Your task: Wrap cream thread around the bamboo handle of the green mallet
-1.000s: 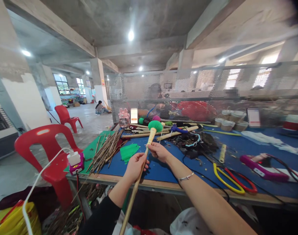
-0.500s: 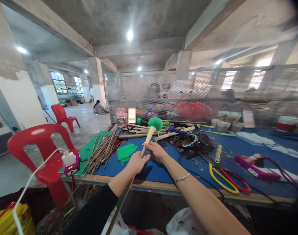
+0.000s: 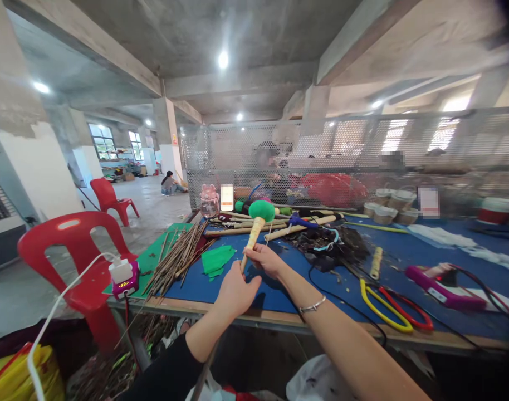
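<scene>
Above the table's near side is a long thin stick [image 3: 244, 263] topped with a round green head [image 3: 262, 211]. Pale yellowish wrapping [image 3: 255, 233] covers the neck under the head. My right hand [image 3: 266, 260] is closed in a pinch just below this wrapping. Lower down, my left hand [image 3: 238, 289] is closed around the stick, its thumb standing away from the fingers. The stick slants down past my left wrist toward my lap. Beyond my left hand lies a torn green sheet [image 3: 218, 262] on the blue table top [image 3: 275, 301].
A bundle of thin twigs [image 3: 177, 259] lies left. Pliers with yellow and red handles [image 3: 388, 312] and a purple device [image 3: 442, 287] are right. A blue glue gun [image 3: 302, 221] and dark debris [image 3: 346, 248] sit behind. A red chair [image 3: 74, 234] stands left; a mesh screen [image 3: 238, 150] backs the table.
The green head has turned from a slanted, cupped look to a rounder, more level one. My left hand has rolled, its thumb moving off the stick. The view has shifted slightly.
</scene>
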Demonstrator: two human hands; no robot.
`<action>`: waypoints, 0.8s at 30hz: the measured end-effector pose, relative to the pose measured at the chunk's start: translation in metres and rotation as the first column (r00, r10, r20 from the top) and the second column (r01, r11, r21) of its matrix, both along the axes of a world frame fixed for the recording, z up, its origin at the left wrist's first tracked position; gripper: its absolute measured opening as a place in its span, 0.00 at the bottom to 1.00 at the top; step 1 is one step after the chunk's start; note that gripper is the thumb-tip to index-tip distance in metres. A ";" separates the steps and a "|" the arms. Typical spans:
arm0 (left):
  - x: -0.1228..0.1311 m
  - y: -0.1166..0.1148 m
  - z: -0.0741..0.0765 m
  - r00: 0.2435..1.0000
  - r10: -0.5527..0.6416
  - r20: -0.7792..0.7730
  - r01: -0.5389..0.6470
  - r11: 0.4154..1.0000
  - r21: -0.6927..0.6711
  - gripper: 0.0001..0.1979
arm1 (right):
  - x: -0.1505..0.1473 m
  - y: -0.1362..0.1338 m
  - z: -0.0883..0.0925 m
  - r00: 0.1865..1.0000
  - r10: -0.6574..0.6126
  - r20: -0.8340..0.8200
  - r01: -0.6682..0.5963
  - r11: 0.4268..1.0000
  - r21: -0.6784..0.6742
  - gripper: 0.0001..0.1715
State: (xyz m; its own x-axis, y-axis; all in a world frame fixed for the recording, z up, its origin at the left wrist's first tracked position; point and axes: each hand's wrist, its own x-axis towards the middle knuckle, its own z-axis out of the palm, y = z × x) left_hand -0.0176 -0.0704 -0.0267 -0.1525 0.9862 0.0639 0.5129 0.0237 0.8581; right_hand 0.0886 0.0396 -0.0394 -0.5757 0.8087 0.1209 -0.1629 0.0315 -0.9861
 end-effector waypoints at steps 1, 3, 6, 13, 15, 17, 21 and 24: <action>-0.003 0.003 -0.001 0.994 -0.034 0.099 0.039 0.998 -0.043 0.15 | 0.001 -0.002 0.002 0.999 0.049 -0.013 -0.050 0.998 -0.026 0.23; -0.011 0.012 -0.001 0.936 -0.130 0.328 0.194 0.966 -0.173 0.15 | 0.001 -0.005 0.004 0.991 0.131 -0.037 -0.133 0.989 -0.064 0.24; -0.023 0.019 -0.002 0.869 -0.185 0.459 0.337 0.900 -0.276 0.17 | 0.001 -0.007 0.005 0.987 0.160 -0.028 -0.162 0.985 -0.066 0.25; -0.007 -0.003 -0.011 0.990 0.116 -0.085 -0.102 0.982 0.158 0.24 | -0.006 -0.003 -0.003 0.999 -0.017 0.043 0.016 1.000 0.023 0.21; -0.003 -0.004 -0.014 0.974 0.141 -0.178 -0.113 0.981 0.160 0.20 | -0.006 -0.004 -0.002 0.999 0.002 0.033 -0.003 1.000 0.028 0.21; -0.006 0.001 -0.015 0.973 0.120 -0.195 -0.096 0.987 0.128 0.13 | -0.004 -0.006 0.001 0.997 0.070 0.006 -0.070 0.997 0.007 0.21; -0.020 0.016 -0.012 0.993 -0.117 -0.009 0.116 0.991 -0.074 0.13 | 0.002 -0.009 0.006 0.978 0.207 -0.031 -0.209 0.977 -0.040 0.23; -0.022 0.015 -0.011 0.994 -0.101 -0.050 0.094 0.988 -0.120 0.15 | 0.002 -0.009 0.006 0.985 0.172 -0.008 -0.172 0.985 -0.032 0.24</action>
